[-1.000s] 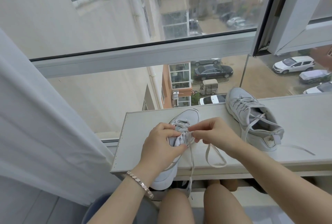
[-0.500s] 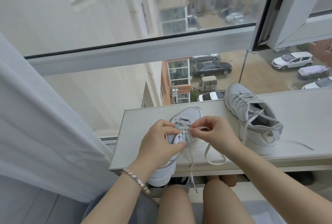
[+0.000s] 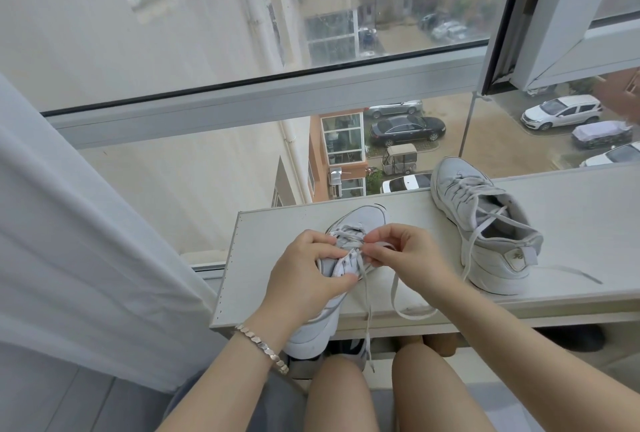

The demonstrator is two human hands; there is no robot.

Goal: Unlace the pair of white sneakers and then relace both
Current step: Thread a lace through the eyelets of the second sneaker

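White sneaker (image 3: pixel 362 220) gripped by left hand (image 3: pixel 304 276); right hand (image 3: pixel 405 255) pinches its lace (image 3: pixel 368 321).

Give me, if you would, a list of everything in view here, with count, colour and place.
near sneaker: one, white, centre of the shelf, heel overhanging the front edge
far sneaker: one, white, on the shelf to the right, laces untied
loose lace: one, white, from the near sneaker, hanging over the shelf's front edge
shelf: one, white, against the window
curtain: one, white, at the left
window frame: one, grey-white, across the middle
cars: several, black, silver and white, on the street below
bracelet: one, silver, on the left wrist
legs: two, bare, below the shelf
left hand: grips the near sneaker
right hand: pinches the lace
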